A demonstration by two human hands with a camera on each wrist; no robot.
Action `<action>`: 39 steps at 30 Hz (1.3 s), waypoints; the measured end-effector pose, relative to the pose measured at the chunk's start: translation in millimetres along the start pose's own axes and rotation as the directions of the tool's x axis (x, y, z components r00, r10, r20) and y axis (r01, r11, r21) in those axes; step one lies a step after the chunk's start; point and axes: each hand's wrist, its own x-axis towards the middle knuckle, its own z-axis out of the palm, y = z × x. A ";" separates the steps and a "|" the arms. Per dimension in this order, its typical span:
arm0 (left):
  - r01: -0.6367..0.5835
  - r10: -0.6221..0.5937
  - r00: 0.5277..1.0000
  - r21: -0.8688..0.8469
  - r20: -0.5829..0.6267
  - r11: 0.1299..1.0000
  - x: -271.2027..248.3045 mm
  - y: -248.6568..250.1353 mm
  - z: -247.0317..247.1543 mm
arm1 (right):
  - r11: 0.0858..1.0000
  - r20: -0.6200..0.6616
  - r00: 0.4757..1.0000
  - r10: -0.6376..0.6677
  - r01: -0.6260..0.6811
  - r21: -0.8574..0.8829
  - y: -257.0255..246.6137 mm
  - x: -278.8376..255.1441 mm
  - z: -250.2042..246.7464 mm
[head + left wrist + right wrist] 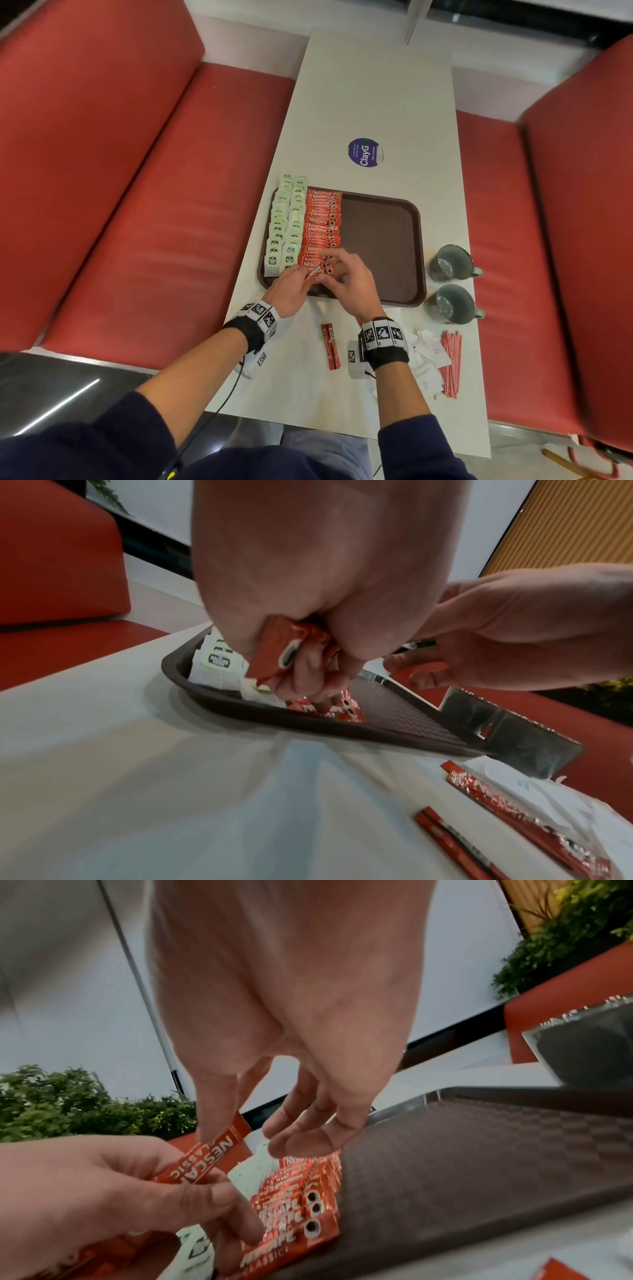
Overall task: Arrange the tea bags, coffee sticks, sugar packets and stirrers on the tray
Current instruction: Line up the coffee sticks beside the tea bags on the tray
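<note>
A brown tray (380,240) lies mid-table. Its left part holds two columns of green tea bags (286,222) and a column of red coffee sticks (322,222). At the tray's near-left corner my left hand (294,287) grips a small bundle of coffee sticks (284,645). One stick (205,1156) juts up out of that bundle, and my right hand (337,274) pinches its upper end between thumb and finger. Loose coffee sticks (330,346), white sugar packets (428,359) and red stirrers (451,363) lie on the table near me.
Two grey cups (448,262) (450,303) stand just right of the tray. A round purple sticker (364,152) sits beyond the tray. Red bench seats (137,205) flank the narrow white table (376,85). The tray's right half is bare.
</note>
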 end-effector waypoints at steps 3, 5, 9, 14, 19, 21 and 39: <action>-0.057 0.067 0.995 -0.129 0.078 0.990 -7.8 9.7 -12.1 | 0.998 0.050 0.997 -0.061 0.060 0.020 -13.9 -7.5 -11.2; -0.075 0.108 0.983 -0.207 0.149 0.975 -17.0 16.9 -23.6 | 0.997 0.036 0.999 -0.037 0.035 0.067 -19.9 -12.1 -19.1; -0.094 0.162 0.974 -0.368 0.158 0.925 -41.2 35.8 -45.5 | 0.981 0.033 0.999 0.036 -0.041 0.192 -27.8 -21.8 -29.6; -0.061 0.118 0.989 -0.489 0.087 0.870 -61.0 48.6 -54.4 | 0.943 0.031 0.997 0.078 -0.083 0.323 -39.2 -34.0 -32.6; -0.039 0.088 0.994 -0.517 0.070 0.855 -66.6 45.2 -57.6 | 0.918 0.067 0.994 0.083 -0.103 0.383 -37.5 -42.0 -38.0; -0.040 0.091 0.993 -0.509 0.077 0.860 -68.5 40.7 -59.4 | 0.921 0.032 0.995 0.094 -0.099 0.377 -32.4 -43.2 -41.9; 0.006 -0.055 0.996 -0.562 -0.069 0.827 -59.5 35.0 -44.4 | 0.903 -0.017 0.986 0.165 -0.144 0.404 -38.2 -46.5 -18.3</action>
